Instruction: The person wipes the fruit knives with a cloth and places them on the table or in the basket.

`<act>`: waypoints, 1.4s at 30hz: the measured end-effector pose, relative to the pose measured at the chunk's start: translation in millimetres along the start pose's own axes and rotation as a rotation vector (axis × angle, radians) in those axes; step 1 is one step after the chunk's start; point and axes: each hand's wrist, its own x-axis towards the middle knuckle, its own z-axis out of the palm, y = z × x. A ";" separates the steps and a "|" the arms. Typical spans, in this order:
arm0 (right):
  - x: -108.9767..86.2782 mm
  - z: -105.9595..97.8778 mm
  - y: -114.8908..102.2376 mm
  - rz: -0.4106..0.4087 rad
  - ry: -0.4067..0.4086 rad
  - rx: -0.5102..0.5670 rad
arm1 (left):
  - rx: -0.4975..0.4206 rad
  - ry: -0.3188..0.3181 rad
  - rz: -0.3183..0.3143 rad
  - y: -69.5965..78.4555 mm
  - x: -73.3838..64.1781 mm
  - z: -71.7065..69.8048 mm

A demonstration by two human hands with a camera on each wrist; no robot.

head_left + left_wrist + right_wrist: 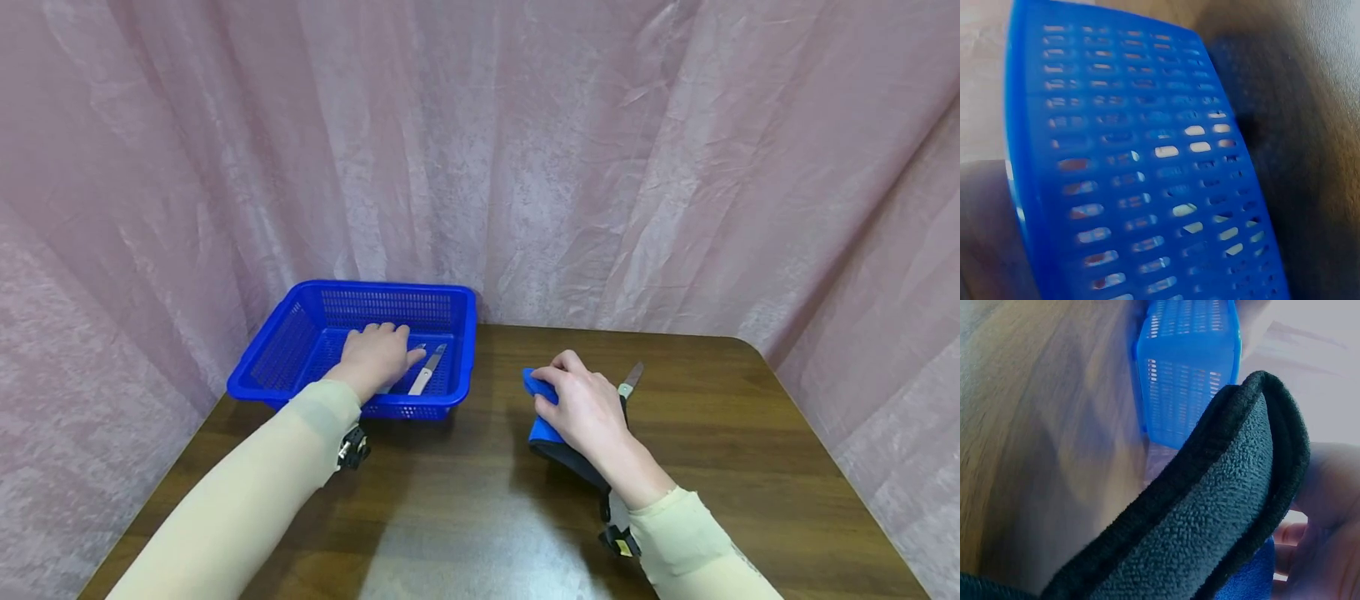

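My left hand reaches palm down into a blue plastic basket, its fingers spread a little and their tips hidden. A knife with a pale handle lies inside, right of the thumb. Part of another knife shows by that thumb, mostly covered by the hand. Through the basket's slots the left wrist view shows only pale bits. My right hand grips a folded blue and grey cloth with black edging, above the table. Beyond this hand a knife sticks out, blade pointing away; its lower part is hidden.
The brown wooden table has a rounded far right corner. Pink curtains hang behind it and at both sides. The basket stands at the table's far left, near the curtain.
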 end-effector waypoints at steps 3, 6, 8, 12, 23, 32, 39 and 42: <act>-2.9 -2.6 2.3 -0.005 0.009 -0.007 | -0.006 0.075 0.038 5.5 -3.6 -1.0; -5.2 -5.6 4.5 -0.005 0.020 -0.014 | 0.003 0.154 0.087 13.1 -6.9 -3.0; -7.1 -7.7 6.0 0.000 0.022 -0.019 | 0.013 0.199 0.123 19.3 -9.9 -5.4; -11.9 -12.6 9.8 0.005 0.016 -0.030 | 0.018 0.270 0.184 33.1 -16.6 -10.3; -33.2 -31.8 28.4 0.042 0.018 -0.068 | 0.056 0.425 0.339 84.2 -35.8 -17.9; -52.5 -44.5 47.2 0.097 0.000 -0.103 | 0.061 0.479 0.434 121.9 -43.4 -12.2; -67.4 -54.5 60.3 0.127 0.019 -0.121 | 0.068 0.434 0.467 152.9 -42.6 -0.4; -73.3 -58.2 64.2 0.142 0.023 -0.124 | 0.075 0.421 0.475 165.4 -41.2 7.5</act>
